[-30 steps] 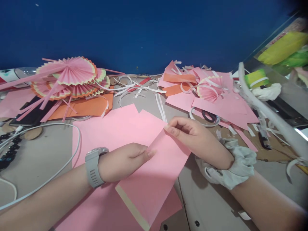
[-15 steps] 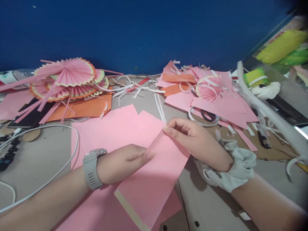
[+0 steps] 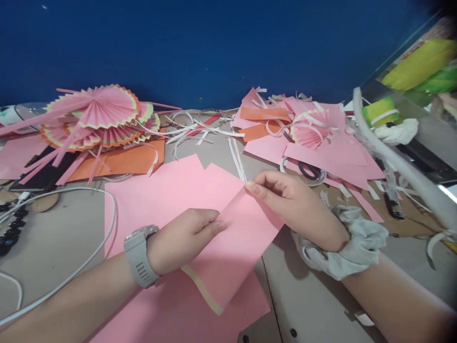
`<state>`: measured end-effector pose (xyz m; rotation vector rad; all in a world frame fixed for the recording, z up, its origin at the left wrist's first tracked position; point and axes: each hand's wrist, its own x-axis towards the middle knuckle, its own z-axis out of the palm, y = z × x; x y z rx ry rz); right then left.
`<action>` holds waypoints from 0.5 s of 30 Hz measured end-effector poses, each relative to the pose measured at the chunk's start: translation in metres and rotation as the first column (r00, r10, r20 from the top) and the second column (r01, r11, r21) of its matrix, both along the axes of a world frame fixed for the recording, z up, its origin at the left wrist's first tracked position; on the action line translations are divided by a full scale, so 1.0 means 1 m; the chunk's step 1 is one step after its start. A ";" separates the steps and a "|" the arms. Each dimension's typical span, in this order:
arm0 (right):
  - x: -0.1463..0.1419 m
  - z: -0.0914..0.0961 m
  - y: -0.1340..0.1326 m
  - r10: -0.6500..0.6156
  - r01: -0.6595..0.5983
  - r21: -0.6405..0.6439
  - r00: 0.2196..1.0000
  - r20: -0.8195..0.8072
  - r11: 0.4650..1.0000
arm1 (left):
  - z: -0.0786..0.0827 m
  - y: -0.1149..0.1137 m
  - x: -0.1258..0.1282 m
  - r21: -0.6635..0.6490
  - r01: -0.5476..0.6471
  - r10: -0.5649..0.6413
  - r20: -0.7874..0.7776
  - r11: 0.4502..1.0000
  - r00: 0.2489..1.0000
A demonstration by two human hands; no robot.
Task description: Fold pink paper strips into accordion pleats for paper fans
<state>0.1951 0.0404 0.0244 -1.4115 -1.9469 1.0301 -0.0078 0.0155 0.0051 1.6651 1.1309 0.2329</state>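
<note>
A sheet of pink paper (image 3: pixel 235 252) with a pale yellow strip along its near edge is held between my two hands. My left hand (image 3: pixel 191 238), with a grey watch (image 3: pixel 141 255) on the wrist, pinches its left edge, the thumb lying on top. At the far corner, my right hand (image 3: pixel 282 200) pinches the sheet between thumb and fingertips. A pale scrunchie (image 3: pixel 352 245) circles that wrist. More pink paper (image 3: pixel 153 202) lies flat on the table beneath the held sheet.
Pleated pink paper fans (image 3: pixel 107 107) are piled at the back left over orange paper (image 3: pixel 139 157). White strips (image 3: pixel 194 126) lie behind my hands. Pink scraps (image 3: pixel 328 162) cover scissors (image 3: pixel 310 171) at the right. A white cable (image 3: pixel 112 214) loops at the left.
The near, yellow-striped end of the held sheet has risen and curled away from me. Both hands keep their pinches, and the view has shifted slightly.
</note>
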 end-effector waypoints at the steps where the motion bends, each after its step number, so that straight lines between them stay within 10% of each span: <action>1: 0.000 0.000 0.000 0.000 0.000 -0.001 1.000 0.003 1.000 | 0.000 0.000 0.000 0.005 0.001 -0.001 -0.002 1.000 1.000; 15: -0.002 -0.001 0.001 -0.011 0.010 0.023 1.000 0.019 1.000 | 0.002 0.000 0.000 0.018 0.026 -0.026 0.004 0.999 1.000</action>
